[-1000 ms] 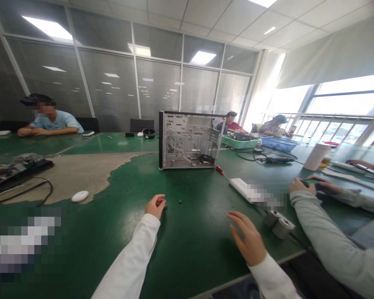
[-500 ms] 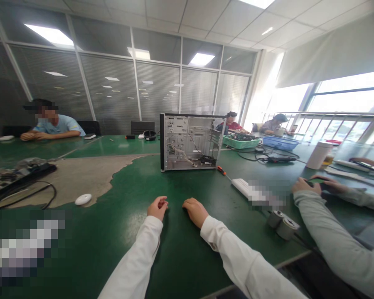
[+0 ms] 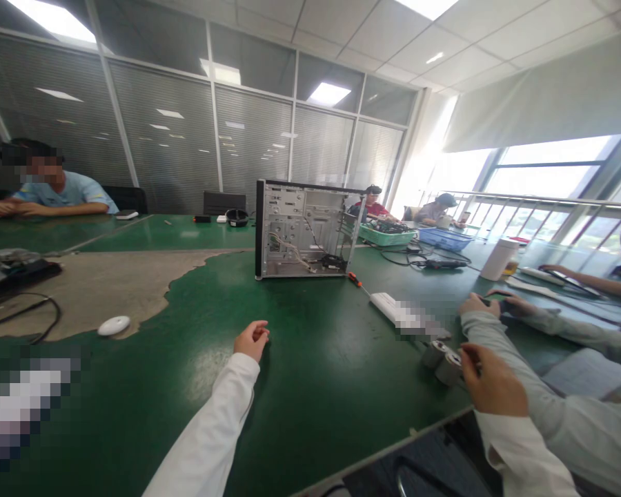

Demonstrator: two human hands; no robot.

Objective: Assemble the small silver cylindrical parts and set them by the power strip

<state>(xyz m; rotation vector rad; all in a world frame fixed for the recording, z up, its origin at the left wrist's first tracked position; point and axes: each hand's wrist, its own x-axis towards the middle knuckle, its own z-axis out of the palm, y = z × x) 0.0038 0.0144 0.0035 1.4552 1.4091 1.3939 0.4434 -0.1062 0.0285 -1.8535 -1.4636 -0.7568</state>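
1. White-sleeved, my right hand (image 3: 497, 383) had moved away from my left hand (image 3: 251, 341) since half a second earlier, ending at the paired grey cylinders (image 3: 449, 370) on the right.
2. Its fingers (image 3: 482, 353) were bent just beside them; I could not tell whether they touched or pinched anything. My left fingers curled toward the thumb, their contents, if any, unclear to me.
3. Bare metal walls and loose cables showed inside the upright, boxy computer case (image 3: 310, 235).
4. Glossy green covered the worktop (image 3: 310, 400), around a ragged-edged, dull brownish patch (image 3: 108, 279); a glass partition (image 3: 253, 152) stood behind.
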